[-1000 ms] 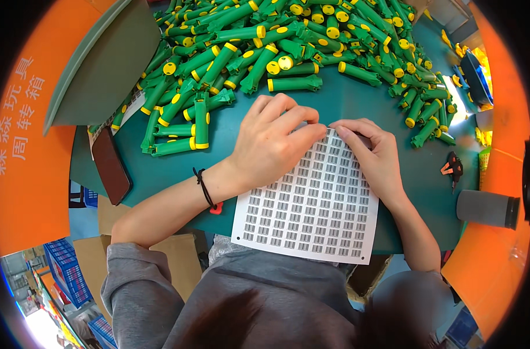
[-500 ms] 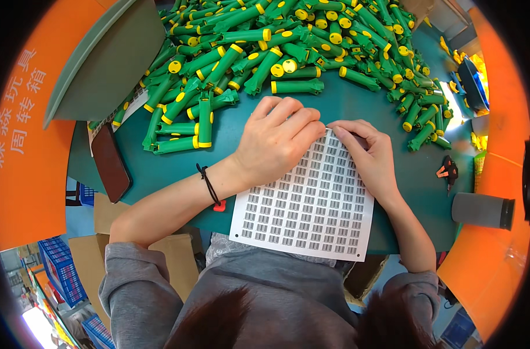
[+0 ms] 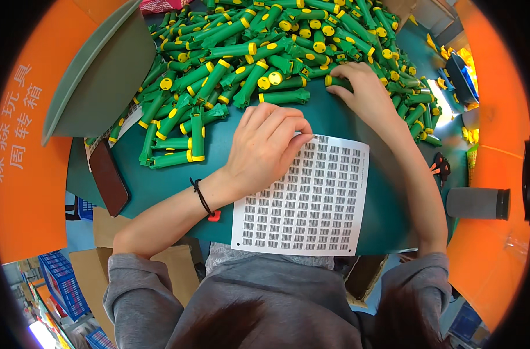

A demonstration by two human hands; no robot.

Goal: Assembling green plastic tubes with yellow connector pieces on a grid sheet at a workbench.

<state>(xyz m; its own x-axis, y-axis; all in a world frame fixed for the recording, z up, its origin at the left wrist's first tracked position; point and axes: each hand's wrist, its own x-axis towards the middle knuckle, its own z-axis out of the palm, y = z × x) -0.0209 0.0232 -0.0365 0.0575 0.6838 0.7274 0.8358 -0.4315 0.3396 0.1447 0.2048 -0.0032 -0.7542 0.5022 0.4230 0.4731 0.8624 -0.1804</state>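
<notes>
My left hand (image 3: 268, 145) is closed in a pinch at the upper edge of a white sheet of small printed labels (image 3: 300, 215). The sheet lies in front of me, its lower edge by my lap. Whether a single label is between those fingertips is too small to tell. At the front of the pile, my right hand (image 3: 363, 90) has its thumb and fingers around a green plastic tube with a yellow end cap (image 3: 329, 80). The hand hides most of that tube. Many similar green tubes (image 3: 282, 97) are heaped on the teal table (image 3: 218, 224).
A grey-green tub (image 3: 102, 75) stands tilted at the left, near a brown phone-like case (image 3: 111, 183). At the right are a grey cup (image 3: 477, 203), small black-and-red snips (image 3: 440, 168) and a dark blue tray (image 3: 462, 78). Orange bins (image 3: 26, 151) flank the table.
My right hand has left the sheet's upper edge and reached forward to a green tube in the pile. My left hand stays at the sheet. The whole view has shifted slightly.
</notes>
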